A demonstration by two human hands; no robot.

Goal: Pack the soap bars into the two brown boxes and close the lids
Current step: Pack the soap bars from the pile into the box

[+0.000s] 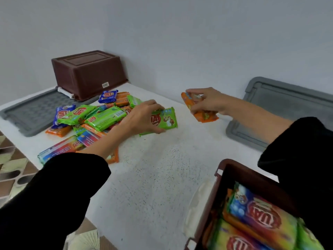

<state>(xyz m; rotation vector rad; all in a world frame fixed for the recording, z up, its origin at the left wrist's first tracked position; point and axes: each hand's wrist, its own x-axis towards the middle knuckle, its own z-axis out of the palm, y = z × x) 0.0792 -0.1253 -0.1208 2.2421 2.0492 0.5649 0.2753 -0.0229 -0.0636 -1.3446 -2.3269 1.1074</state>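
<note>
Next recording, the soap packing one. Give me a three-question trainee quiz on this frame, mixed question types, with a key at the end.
1. True or false: the far brown box stands upside down.
2. The left hand grips a soap bar of which colour: A green, B blue, C orange?
3. Fill in: the right hand holds a second bar, coloured ____.
Key: 1 true; 2 A; 3 orange.

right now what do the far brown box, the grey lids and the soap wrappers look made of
Brown box: likely moulded plastic, dull sheen, raised panel on its base. Grey lids: plastic too, moulded grid and rims, matte. Green soap bar and orange soap bar: probably thin printed film, glossy.
</note>
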